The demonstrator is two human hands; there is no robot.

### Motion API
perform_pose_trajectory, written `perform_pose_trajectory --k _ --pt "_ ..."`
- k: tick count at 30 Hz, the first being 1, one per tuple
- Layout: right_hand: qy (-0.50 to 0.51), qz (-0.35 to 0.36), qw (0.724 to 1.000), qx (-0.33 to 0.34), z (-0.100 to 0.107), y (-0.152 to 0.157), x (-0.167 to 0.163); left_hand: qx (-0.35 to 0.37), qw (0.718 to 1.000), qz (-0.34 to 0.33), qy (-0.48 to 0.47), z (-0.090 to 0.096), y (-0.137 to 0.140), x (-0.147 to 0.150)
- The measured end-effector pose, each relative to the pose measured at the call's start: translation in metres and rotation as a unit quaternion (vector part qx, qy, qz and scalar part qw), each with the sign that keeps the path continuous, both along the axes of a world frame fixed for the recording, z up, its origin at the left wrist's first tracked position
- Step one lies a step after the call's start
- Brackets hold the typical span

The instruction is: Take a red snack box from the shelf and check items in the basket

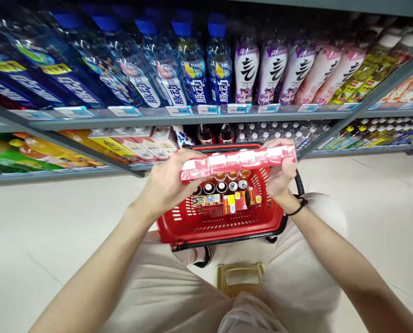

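The person's left hand (166,182) and right hand (280,175) each curl their fingers around one end of a red-and-white multipack of small cartons (237,162), holding it level above the red shopping basket (220,226). In the basket lie cans and small boxes. Behind it, the shelf edge (178,116) carries blue-capped drink bottles (218,69) and purple-labelled bottles (247,69).

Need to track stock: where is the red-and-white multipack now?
In the head view, centre: the red-and-white multipack is held level between the left hand and right hand, above the red basket.
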State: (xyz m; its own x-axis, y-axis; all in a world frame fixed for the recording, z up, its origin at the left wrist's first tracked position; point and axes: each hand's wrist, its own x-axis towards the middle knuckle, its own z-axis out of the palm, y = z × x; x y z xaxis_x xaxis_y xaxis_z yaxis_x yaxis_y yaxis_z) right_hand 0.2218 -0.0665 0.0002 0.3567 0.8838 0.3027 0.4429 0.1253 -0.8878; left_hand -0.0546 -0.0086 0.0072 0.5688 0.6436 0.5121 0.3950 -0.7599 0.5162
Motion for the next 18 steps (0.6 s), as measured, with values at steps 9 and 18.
perform_pose_trajectory --k 9,18 --pt "-0.029 0.031 0.998 0.036 0.012 -0.013 0.004 0.019 0.997 -0.056 -0.042 0.002 0.000 0.000" --pt "0.057 0.004 0.972 -0.226 0.019 0.005 0.019 -0.252 0.967 0.011 0.033 0.010 0.002 0.011"
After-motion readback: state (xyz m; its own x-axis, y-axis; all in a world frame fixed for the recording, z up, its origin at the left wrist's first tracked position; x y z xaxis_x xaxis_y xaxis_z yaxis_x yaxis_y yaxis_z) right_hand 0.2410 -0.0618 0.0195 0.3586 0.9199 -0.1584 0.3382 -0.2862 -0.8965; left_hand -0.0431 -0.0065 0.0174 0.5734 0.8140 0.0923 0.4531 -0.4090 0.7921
